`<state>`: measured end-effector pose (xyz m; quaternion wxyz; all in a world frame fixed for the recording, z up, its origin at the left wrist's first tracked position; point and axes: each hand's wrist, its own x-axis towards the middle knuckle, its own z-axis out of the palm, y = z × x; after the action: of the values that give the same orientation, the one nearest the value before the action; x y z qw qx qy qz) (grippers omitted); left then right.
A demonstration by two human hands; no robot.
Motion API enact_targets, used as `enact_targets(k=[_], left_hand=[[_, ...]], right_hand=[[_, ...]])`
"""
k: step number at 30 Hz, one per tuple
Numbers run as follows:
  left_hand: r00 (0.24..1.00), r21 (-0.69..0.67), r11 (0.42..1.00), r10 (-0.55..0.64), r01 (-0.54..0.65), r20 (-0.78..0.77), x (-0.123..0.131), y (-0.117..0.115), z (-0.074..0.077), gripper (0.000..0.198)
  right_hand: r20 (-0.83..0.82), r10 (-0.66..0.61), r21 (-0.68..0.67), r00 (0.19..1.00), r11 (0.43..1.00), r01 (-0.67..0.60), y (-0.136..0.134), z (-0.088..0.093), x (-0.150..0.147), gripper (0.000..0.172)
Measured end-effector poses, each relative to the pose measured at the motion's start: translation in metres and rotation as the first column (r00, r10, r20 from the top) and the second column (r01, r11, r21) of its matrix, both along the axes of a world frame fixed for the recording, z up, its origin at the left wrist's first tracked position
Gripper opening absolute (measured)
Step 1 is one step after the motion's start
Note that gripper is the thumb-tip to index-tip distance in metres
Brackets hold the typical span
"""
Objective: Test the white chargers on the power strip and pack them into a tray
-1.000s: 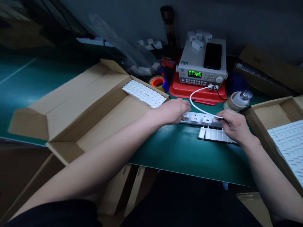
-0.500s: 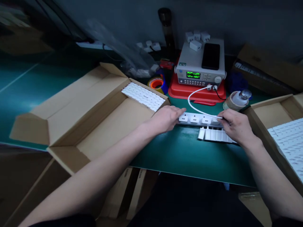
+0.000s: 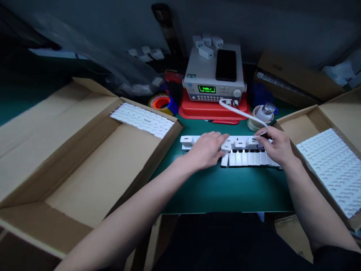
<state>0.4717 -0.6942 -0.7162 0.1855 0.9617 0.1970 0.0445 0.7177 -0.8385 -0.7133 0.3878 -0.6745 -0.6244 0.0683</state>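
Evidently, the right hand (image 3: 278,146) pinches the white cable (image 3: 242,113) from the tester (image 3: 213,75), its slack free to reach the chargers (image 3: 239,143) lined mid-surface, while the left hand (image 3: 205,150), fingers spread, presses on that row, steadying it.

Green-topped workbench (image 3: 225,192); dim grey wall (image 3: 282,26); subdued light

White cube chargers (image 3: 239,143) are standing in a row, the left hand (image 3: 207,149) is resting over them, and the right hand (image 3: 278,146) is pinching a white cable (image 3: 241,112) (arching back toward the tester).
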Motion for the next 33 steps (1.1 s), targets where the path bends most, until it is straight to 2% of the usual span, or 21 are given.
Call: enact_targets(k=[2, 3, 5, 7, 8, 11, 13, 15, 17, 18, 19, 20, 22, 24, 26, 27, 28, 30, 32, 33], left_hand=[[0.998, 0.020, 0.998, 0.057, -0.057, 0.011, 0.012, -0.007, -0.002, 0.045], [0.996, 0.004, 0.998, 0.063, -0.063, 0.064, 0.015, -0.011, -0.003, 0.039], [0.971, -0.075, 0.997, 0.020, -0.002, 0.237, 0.013, -0.017, -0.005, 0.037], [0.917, -0.161, 0.984, -0.003, 0.074, 0.399, -0.003, -0.021, -0.002, 0.041], [0.897, -0.201, 0.977, 0.024, 0.072, 0.441, -0.015, -0.023, 0.001, 0.041], [0.882, -0.333, 0.941, 0.211, -0.066, 0.421, -0.063, -0.015, 0.015, 0.043], [0.851, -0.437, 0.874, 0.384, -0.211, 0.357, -0.099, 0.003, 0.022, 0.048], [0.754, -0.494, 0.761, 0.596, -0.420, 0.277, -0.132, 0.031, 0.024, 0.054], [0.608, -0.455, 0.598, 0.781, -0.659, 0.145, -0.157, 0.059, 0.020, 0.062], [0.550, -0.417, 0.521, 0.833, -0.745, 0.059, -0.166, 0.072, 0.017, 0.063], [0.521, -0.386, 0.470, 0.853, -0.794, -0.033, -0.172, 0.081, 0.014, 0.061], [0.529, -0.382, 0.453, 0.840, -0.805, -0.118, -0.175, 0.087, 0.010, 0.057], [0.626, -0.474, 0.482, 0.751, -0.737, -0.209, -0.174, 0.090, 0.004, 0.050], [0.711, -0.590, 0.502, 0.678, -0.632, -0.184, -0.168, 0.085, -0.001, 0.053], [0.728, -0.643, 0.487, 0.666, -0.591, -0.164, -0.163, 0.077, -0.002, 0.059], [0.714, -0.632, 0.478, 0.677, -0.611, -0.178, -0.161, 0.072, 0.000, 0.060], [0.687, -0.584, 0.479, 0.699, -0.655, -0.198, -0.159, 0.067, 0.003, 0.061], [0.629, -0.396, 0.531, 0.758, -0.749, -0.174, -0.155, 0.053, 0.010, 0.059], [0.613, -0.193, 0.601, 0.790, -0.775, -0.003, -0.145, 0.031, 0.017, 0.052], [0.646, -0.145, 0.653, 0.757, -0.743, 0.098, -0.137, 0.016, 0.018, 0.046]], right_hand=[[0.080, 0.019, 0.023, 0.997, 1.000, -0.021, -0.001, 0.003, -0.003, 0.007], [0.091, 0.021, 0.044, 0.996, 0.999, -0.025, -0.001, 0.005, -0.005, 0.007], [0.078, 0.029, 0.071, 0.997, 0.997, -0.035, -0.002, 0.007, -0.006, 0.005], [0.084, 0.054, 0.042, 0.995, 0.997, -0.058, -0.002, 0.007, -0.005, 0.003], [0.108, 0.069, 0.020, 0.992, 0.997, -0.072, -0.002, 0.007, -0.003, 0.003], [0.256, 0.088, -0.026, 0.963, 0.996, -0.084, -0.001, 0.003, 0.000, 0.008], [0.358, 0.068, -0.013, 0.931, 0.998, -0.068, 0.000, 0.002, -0.001, 0.013], [0.386, 0.051, 0.014, 0.921, 0.998, -0.061, 0.000, 0.001, -0.003, 0.017], [0.300, 0.049, 0.038, 0.953, 0.997, -0.063, 0.000, -0.002, -0.004, 0.014], [0.223, 0.040, 0.043, 0.974, 0.998, -0.050, 0.000, -0.004, -0.004, 0.012], [0.138, 0.014, 0.045, 0.990, 0.999, -0.020, 0.000, -0.007, -0.004, 0.013], [0.058, -0.024, 0.042, 0.998, 0.999, 0.022, 0.001, -0.010, -0.004, 0.015], [-0.052, -0.106, 0.036, 0.993, 0.993, 0.108, 0.002, -0.015, -0.002, 0.020], [-0.076, -0.138, 0.029, 0.987, 0.990, 0.141, 0.003, -0.017, -0.002, 0.020], [-0.035, -0.125, 0.014, 0.992, 0.992, 0.126, 0.005, -0.013, -0.001, 0.016], [-0.005, -0.114, 0.001, 0.993, 0.993, 0.114, 0.006, -0.010, -0.001, 0.015], [0.024, -0.103, -0.016, 0.994, 0.994, 0.104, 0.006, -0.007, -0.001, 0.015], [0.050, -0.078, -0.044, 0.996, 0.996, 0.080, 0.006, -0.002, -0.001, 0.014], [0.026, -0.064, -0.050, 0.998, 0.997, 0.065, 0.006, 0.000, -0.001, 0.015], [0.012, -0.059, -0.048, 0.998, 0.997, 0.060, 0.005, 0.001, -0.001, 0.015]])
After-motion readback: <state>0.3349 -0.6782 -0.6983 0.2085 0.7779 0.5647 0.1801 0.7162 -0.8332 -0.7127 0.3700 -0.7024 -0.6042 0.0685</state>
